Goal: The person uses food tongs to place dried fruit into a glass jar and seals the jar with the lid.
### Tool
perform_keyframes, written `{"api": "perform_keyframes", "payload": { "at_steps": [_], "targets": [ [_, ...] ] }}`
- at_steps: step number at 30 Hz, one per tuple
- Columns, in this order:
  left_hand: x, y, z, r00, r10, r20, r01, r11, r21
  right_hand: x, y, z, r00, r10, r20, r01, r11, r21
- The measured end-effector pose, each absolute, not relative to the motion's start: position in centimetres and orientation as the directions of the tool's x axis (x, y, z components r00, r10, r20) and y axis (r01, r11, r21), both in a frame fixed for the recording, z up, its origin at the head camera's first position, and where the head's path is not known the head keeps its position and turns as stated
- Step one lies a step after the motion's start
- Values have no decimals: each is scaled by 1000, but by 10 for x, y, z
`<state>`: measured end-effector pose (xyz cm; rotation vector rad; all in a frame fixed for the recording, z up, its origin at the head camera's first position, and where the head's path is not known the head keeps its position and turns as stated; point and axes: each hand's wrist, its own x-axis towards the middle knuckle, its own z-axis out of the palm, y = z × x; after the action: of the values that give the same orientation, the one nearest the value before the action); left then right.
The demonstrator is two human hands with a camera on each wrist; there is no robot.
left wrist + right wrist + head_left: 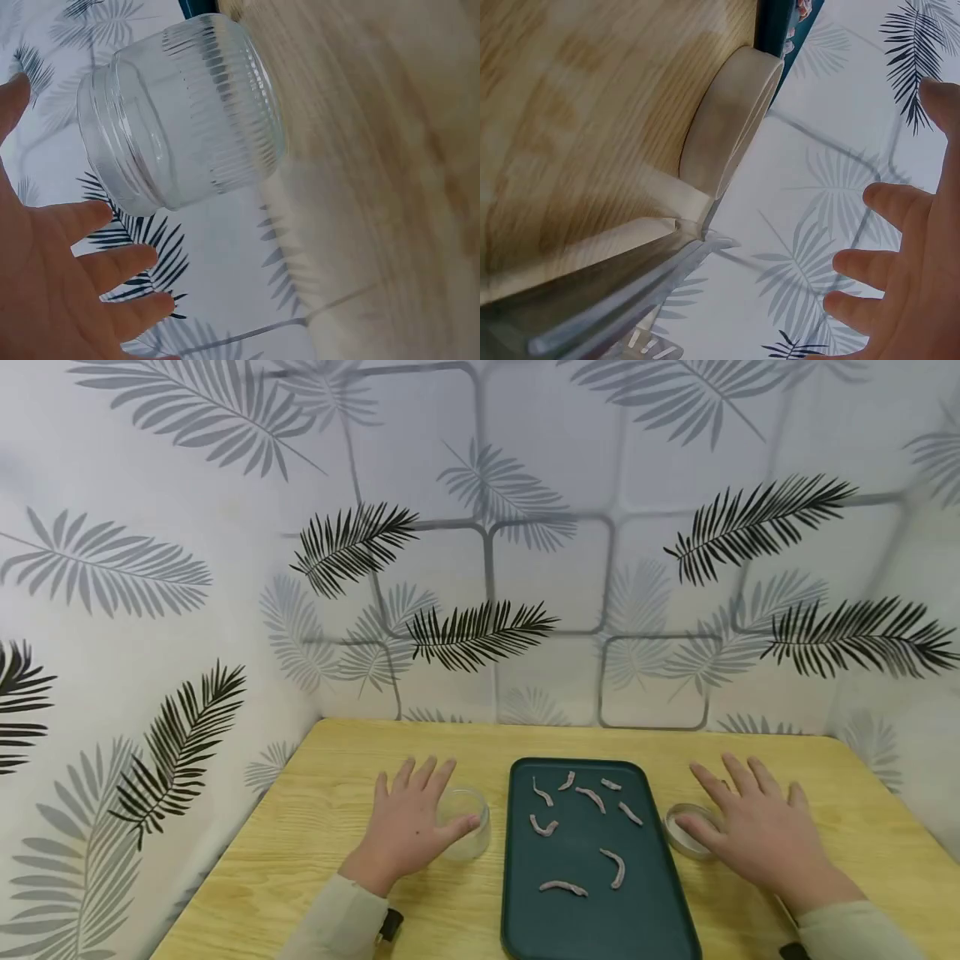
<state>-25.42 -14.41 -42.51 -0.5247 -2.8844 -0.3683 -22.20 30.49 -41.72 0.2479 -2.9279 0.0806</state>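
My left hand is held with fingers spread beside a clear glass jar, its thumb overlapping the jar in the head view. In the left wrist view the ribbed jar stands upright on the table, without a lid, and the fingers are apart from it. My right hand is spread above the table, its thumb over a shallow round lid. That pale lid lies flat in the right wrist view. Between the hands, a dark green tray bears several small, curved, pinkish-grey strips.
The wooden table meets a leaf-patterned wall covering at the back and left. Beneath the right wrist, a long pale grey object with a narrow end shows in the right wrist view.
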Motion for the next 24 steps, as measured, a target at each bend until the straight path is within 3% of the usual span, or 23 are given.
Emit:
{"api": "perform_keyframes", "payload": {
  "at_steps": [5,11,24],
  "targets": [
    [-256,-151,-434,-936,322,139,349,816,460,-221,312,-421,-973,-148,176,-155,987,-30],
    [-263,-155,-439,-941,339,16,244,640,729,-222,323,-422,-983,-128,133,-136,989,-59],
    [-271,-169,-453,-910,406,-81,110,426,898,-222,349,-430,-998,-62,11,-63,997,-52]
  ]
}}
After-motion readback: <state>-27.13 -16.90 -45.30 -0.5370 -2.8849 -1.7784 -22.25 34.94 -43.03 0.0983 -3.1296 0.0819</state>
